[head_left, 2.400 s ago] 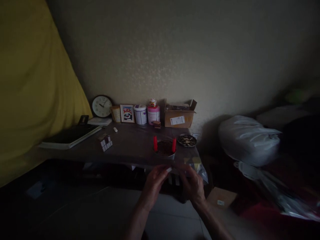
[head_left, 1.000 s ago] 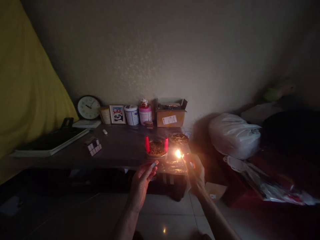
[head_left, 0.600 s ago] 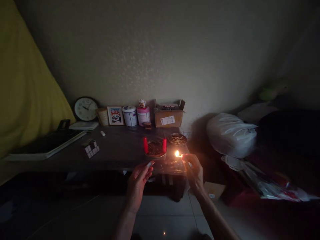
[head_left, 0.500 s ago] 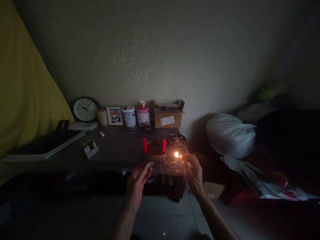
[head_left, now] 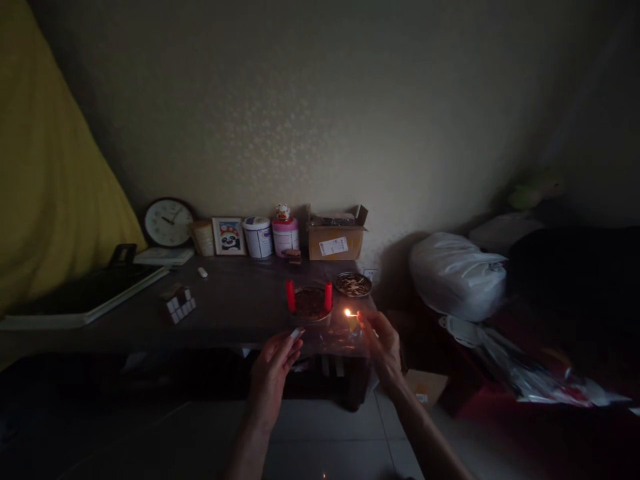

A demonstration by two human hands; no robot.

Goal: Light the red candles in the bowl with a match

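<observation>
My right hand [head_left: 383, 337] pinches a burning match [head_left: 353, 314], its flame pointing left over the table's right front corner. In my left hand [head_left: 274, 360] is a small matchbox [head_left: 297, 333], held between thumb and fingers in front of the table edge. Just beyond both hands a round dish [head_left: 310, 318] with dark contents stands on the table. A red candle [head_left: 291, 296] is upright at its left side and another red candle [head_left: 329, 295] at its right; neither shows a flame. Behind and to the right sits a second round dish [head_left: 353, 285] with scattered pale sticks.
Along the wall stand a clock [head_left: 169, 222], a framed panda picture [head_left: 229, 236], two canisters [head_left: 259, 238] and an open cardboard box [head_left: 335, 241]. A stack of small boxes [head_left: 180, 305] sits left on the dark table [head_left: 235, 300]. A white plastic bag [head_left: 457, 273] lies at right.
My right hand has moved slightly left with the lit match, closer to the right candle. The flame looks smaller. My left hand keeps its hold on the matchbox, and the view has shifted a little.
</observation>
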